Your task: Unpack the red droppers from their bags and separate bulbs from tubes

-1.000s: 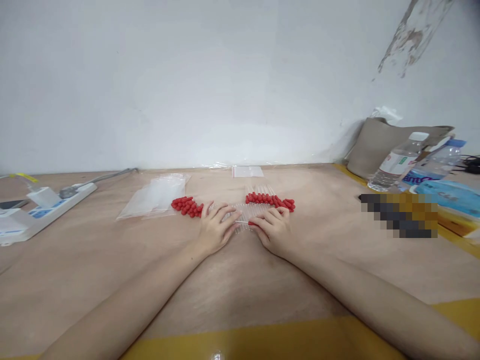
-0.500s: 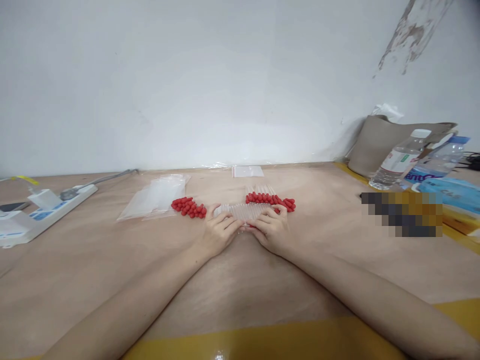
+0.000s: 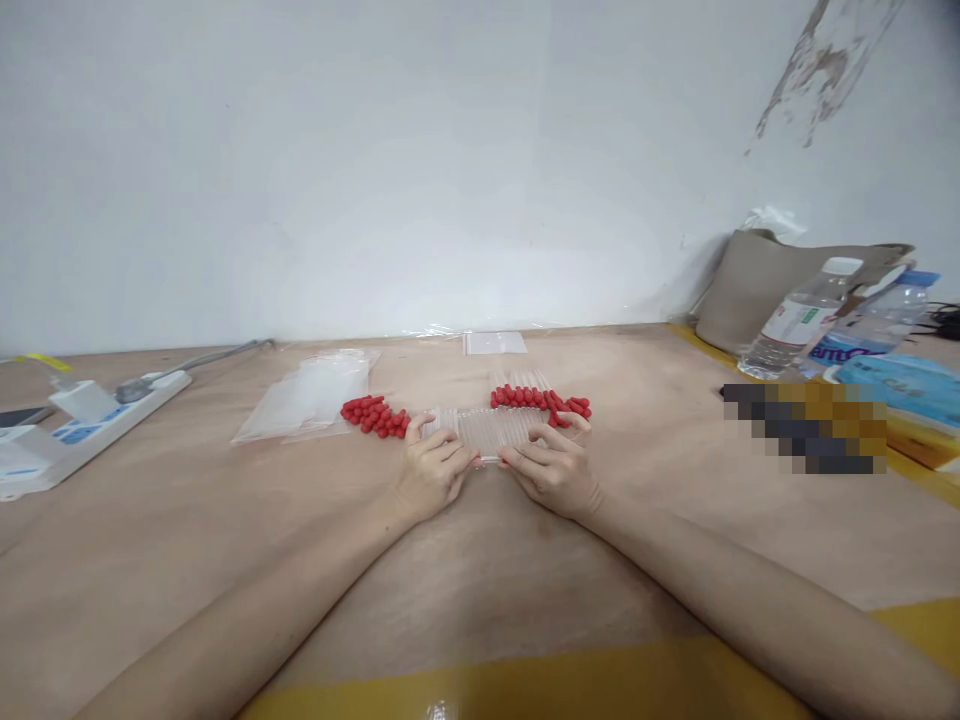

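A row of clear, thin dropper tubes (image 3: pixel 495 428) lies between my hands, side by side. My left hand (image 3: pixel 436 468) curls at the row's left end, its thumb and fingers closed at the near edge. At the right end, my right hand (image 3: pixel 553 462) is bent the same way, with its fingertips on the tubes. Red rubber bulbs (image 3: pixel 375 417) cluster beside my left hand. More red bulbs (image 3: pixel 523 397) sit behind and beside my right fingers, with clear tubes running back from them. Whether a thin clear bag wraps the row, I cannot tell.
Flat clear plastic bags (image 3: pixel 311 395) lie to the left, and a small white-backed bag (image 3: pixel 495 343) near the wall. A power strip (image 3: pixel 97 432) is at far left. On the right stand a water bottle (image 3: pixel 799 320), a second bottle (image 3: pixel 870 315) and a grey-brown bag (image 3: pixel 750 290).
My hands have moved slightly apart, the right one outward, showing more of the tubes between them. The right fingers are more bent. The view has shifted a little.
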`<state>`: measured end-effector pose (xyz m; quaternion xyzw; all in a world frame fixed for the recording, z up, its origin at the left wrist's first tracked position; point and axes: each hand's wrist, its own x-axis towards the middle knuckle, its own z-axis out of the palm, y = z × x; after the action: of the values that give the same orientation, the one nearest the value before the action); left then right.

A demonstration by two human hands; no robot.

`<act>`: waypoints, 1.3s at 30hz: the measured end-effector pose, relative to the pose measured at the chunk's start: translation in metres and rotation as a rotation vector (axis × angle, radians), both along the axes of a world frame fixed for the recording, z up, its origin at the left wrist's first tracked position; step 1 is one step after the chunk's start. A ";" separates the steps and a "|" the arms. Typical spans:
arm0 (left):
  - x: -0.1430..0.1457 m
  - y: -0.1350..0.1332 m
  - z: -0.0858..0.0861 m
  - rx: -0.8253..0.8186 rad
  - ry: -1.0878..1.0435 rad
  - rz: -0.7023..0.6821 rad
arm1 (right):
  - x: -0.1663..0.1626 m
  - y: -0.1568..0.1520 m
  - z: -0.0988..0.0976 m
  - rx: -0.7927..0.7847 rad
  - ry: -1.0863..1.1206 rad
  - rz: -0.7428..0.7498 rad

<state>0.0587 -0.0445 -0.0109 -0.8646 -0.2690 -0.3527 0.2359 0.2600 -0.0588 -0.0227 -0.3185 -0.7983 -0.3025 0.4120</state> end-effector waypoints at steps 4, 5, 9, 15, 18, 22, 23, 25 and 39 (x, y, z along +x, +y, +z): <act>-0.007 -0.001 0.002 -0.034 -0.013 0.020 | 0.010 0.000 0.000 0.036 0.036 -0.016; -0.010 0.000 0.002 -0.038 -0.031 0.037 | 0.015 0.002 0.001 0.017 0.068 -0.030; -0.019 0.008 0.005 -0.108 -0.146 0.102 | 0.037 0.015 0.007 -0.210 0.354 -0.031; -0.015 0.022 0.005 -0.189 -0.178 0.208 | 0.078 0.046 0.017 -0.414 0.778 -0.164; -0.013 0.028 0.001 -0.157 -0.203 0.143 | 0.095 0.060 0.014 -0.536 0.909 -0.183; -0.012 0.030 -0.003 -0.165 -0.202 0.074 | 0.099 0.064 0.010 -0.662 1.060 -0.091; -0.012 0.029 -0.004 -0.166 -0.184 0.054 | 0.098 0.063 0.011 -0.687 1.071 -0.074; -0.011 0.027 -0.005 -0.169 -0.137 0.009 | 0.093 0.060 0.013 -0.738 1.084 -0.056; -0.010 0.017 -0.007 -0.173 0.074 -0.041 | 0.089 0.046 0.013 -0.640 0.415 -0.205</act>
<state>0.0490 -0.0277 -0.0181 -0.8995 -0.2716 -0.3008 0.1630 0.3492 -0.0126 -0.0093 -0.5634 -0.7159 -0.0071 0.4123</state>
